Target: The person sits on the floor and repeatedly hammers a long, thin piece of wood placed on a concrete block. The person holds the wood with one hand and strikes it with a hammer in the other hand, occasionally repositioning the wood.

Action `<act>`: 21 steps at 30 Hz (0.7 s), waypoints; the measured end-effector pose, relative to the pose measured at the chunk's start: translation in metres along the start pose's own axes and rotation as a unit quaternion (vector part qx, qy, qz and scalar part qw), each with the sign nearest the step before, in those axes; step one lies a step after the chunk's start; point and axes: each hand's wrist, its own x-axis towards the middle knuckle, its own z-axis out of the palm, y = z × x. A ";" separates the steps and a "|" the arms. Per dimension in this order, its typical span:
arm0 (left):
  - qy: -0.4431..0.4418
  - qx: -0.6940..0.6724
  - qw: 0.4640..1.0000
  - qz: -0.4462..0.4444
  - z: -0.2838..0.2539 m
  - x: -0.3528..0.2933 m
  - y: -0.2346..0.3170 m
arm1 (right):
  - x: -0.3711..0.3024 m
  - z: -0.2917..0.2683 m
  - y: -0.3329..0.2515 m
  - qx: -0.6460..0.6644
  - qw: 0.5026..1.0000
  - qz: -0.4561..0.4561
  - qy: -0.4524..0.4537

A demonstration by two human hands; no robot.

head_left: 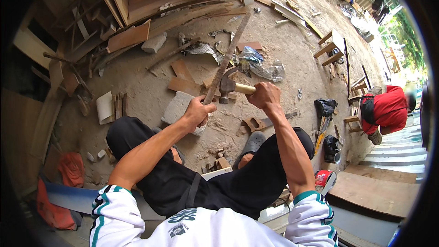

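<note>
A handsaw (pixel 261 124) lies on dusty ground (pixel 299 66); a wooden stool (pixel 339 42) sits farther right.

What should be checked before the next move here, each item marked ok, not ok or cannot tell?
1. Left hand secure on the long strip: ok, closed around its near end.
2. Right hand secure on the hammer: ok, gripping the handle.
3. Strip braced on the pale block: cannot tell, the left hand hides that spot.
4. Hammer head touching the strip: cannot tell, they meet in the view but depth is unclear.
5. Handsaw clear of both hands: ok, lying on the ground.
6. Person in red clear of the hammer: ok, well off to the right.
</note>
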 end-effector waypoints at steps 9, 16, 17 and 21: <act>0.053 -0.032 0.998 -0.025 0.002 0.003 -0.011 | 0.001 0.007 -0.009 0.003 0.997 0.013 -0.070; 0.257 -0.152 0.952 0.065 0.019 0.027 0.034 | 0.001 0.059 -0.043 0.140 0.979 0.151 -0.009; 0.267 -0.103 0.956 0.057 0.010 0.008 0.028 | -0.002 0.053 -0.039 0.120 0.983 0.138 -0.015; 0.213 -0.036 0.972 0.089 -0.020 0.008 0.046 | 0.005 0.029 -0.025 0.070 0.997 0.029 0.032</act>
